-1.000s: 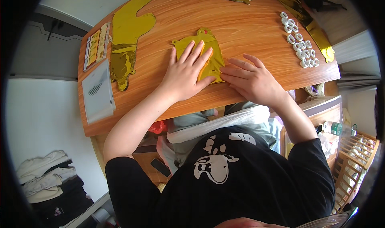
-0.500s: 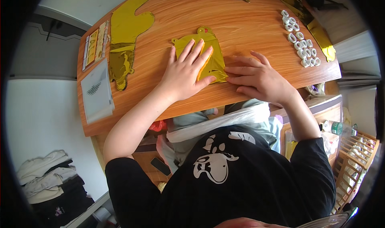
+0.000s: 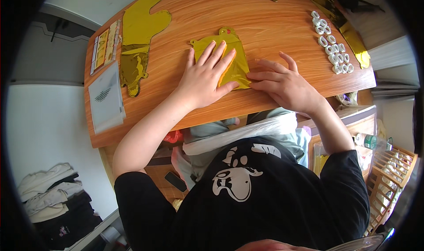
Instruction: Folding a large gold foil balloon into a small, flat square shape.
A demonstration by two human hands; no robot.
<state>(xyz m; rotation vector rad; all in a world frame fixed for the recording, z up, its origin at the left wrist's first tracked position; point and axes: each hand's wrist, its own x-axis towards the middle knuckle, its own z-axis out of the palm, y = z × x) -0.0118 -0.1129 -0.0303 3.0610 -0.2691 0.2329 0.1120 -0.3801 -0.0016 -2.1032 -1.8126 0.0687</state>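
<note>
A gold foil balloon [image 3: 237, 67], folded into a flat packet with small tabs at its far edge, lies on the wooden table. Across its left part my left hand [image 3: 203, 76] rests flat, palm down, its fingers spread. My right hand [image 3: 287, 83] is at the packet's near right corner, fingers stretched out and apart. Its fingertips touch the foil edge there, and I see nothing held in them. Part of the packet is hidden under my left hand.
A larger flat gold foil balloon [image 3: 140, 34] lies at the left. Several white ribbon rolls [image 3: 332, 49] sit at the right by another gold foil strip [image 3: 353, 41]. Clear plastic bags [image 3: 106, 101] lie at the left edge, below a printed packet [image 3: 105, 48].
My right hand's fingers have shifted slightly at the packet's corner, and the foil there looks smoother. My left hand stays flat on it. The view has shifted a little.
</note>
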